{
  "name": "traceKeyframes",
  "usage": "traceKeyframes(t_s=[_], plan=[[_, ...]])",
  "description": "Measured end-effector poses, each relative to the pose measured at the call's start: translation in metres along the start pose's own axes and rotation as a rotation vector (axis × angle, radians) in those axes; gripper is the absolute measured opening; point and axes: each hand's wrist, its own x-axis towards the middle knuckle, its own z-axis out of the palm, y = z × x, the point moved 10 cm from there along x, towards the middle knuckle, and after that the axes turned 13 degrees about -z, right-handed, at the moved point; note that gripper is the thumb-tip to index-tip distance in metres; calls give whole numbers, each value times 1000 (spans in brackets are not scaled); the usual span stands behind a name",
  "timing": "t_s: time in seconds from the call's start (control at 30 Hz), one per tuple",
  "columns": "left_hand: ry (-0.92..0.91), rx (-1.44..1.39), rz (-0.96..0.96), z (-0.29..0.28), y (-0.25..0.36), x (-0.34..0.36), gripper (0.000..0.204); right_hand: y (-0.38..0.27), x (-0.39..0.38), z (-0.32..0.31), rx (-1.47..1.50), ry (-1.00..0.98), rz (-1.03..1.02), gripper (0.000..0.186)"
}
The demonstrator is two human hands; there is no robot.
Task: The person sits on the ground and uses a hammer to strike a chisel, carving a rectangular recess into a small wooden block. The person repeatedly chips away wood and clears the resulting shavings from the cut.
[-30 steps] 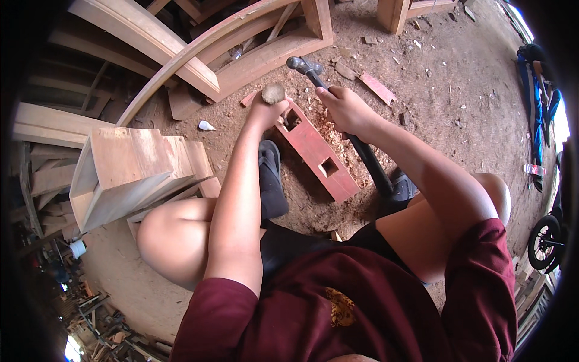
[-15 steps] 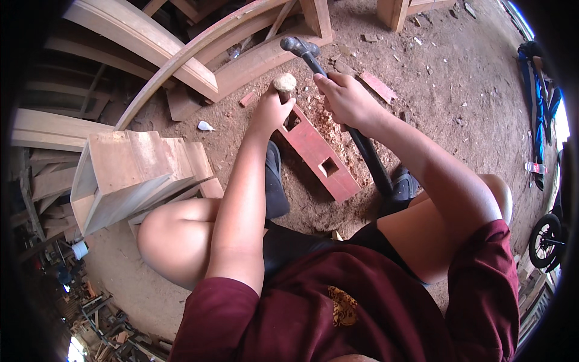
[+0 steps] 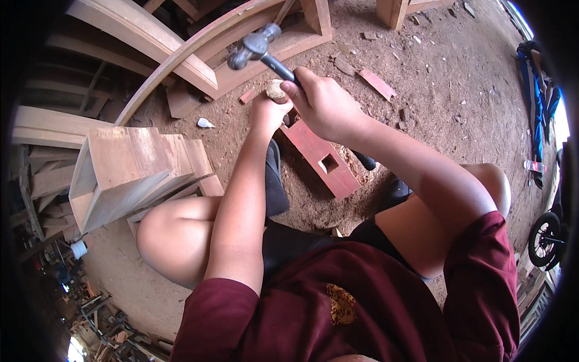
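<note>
My left hand (image 3: 268,114) is closed round the handle of a chisel, whose pale, battered round end (image 3: 276,90) sticks up above the fist. Its blade is hidden behind my hands. Below lies a reddish wooden block (image 3: 310,151) with a square mortise (image 3: 329,163) cut near its close end; its far end is covered by the hands. My right hand (image 3: 325,105) grips a ball-peen hammer (image 3: 256,45) by its dark handle, the metal head raised above and beyond the chisel. The end of that handle shows beneath my right forearm.
Wood shavings and reddish offcuts (image 3: 377,84) litter the dirt floor (image 3: 446,108). Large wooden frames (image 3: 265,60) stand at the far left, a stepped wooden piece (image 3: 132,160) beside my left knee. A small white bottle (image 3: 205,123) lies left of my hands. Right, a wheel (image 3: 546,240).
The hammer has swung up and to the left, its head now larger and beyond the chisel. My right hand has moved left with it; the left hand has barely shifted.
</note>
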Motion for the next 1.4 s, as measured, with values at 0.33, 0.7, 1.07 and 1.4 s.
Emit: traceKeyframes(t_s=[0.33, 0.7, 1.07, 1.4], plan=[[132, 91, 15, -12, -8, -15, 26, 19, 1, 30, -54, -142, 77, 40], [207, 87, 308, -16, 1, -18, 21, 39, -9, 15, -80, -66, 75, 38], [306, 64, 366, -82, 114, -67, 17, 24, -3, -33, 118, 74, 138, 51], [85, 3, 555, -173, 257, -131, 12, -6, -39, -92, 324, 127, 197, 39]])
